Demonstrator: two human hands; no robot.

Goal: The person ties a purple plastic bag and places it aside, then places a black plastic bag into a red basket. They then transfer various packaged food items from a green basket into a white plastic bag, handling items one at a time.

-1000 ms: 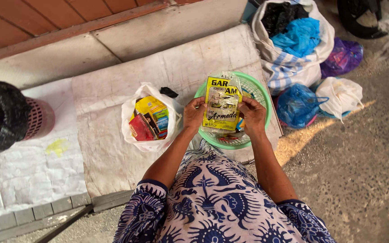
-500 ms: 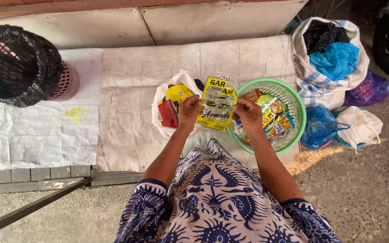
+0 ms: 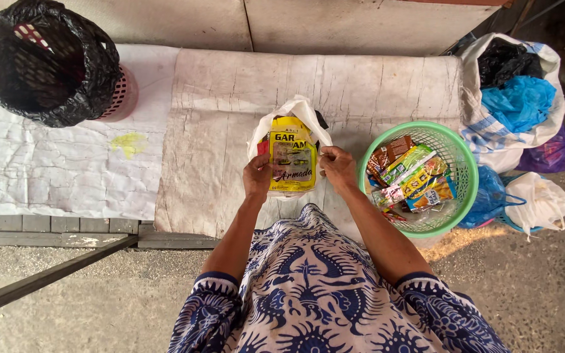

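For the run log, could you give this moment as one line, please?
left hand and right hand: hold yellow packet | over white bag | green basket beside

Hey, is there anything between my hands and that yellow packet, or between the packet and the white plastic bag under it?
Nothing visible. The left hand and right hand both grip the yellow packet directly by its side edges. It sits right over the open mouth of the white plastic bag, with nothing between them.

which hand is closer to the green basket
Right. The right hand grips the yellow packet's edge just left of the green basket; the left hand is on the packet's far side.
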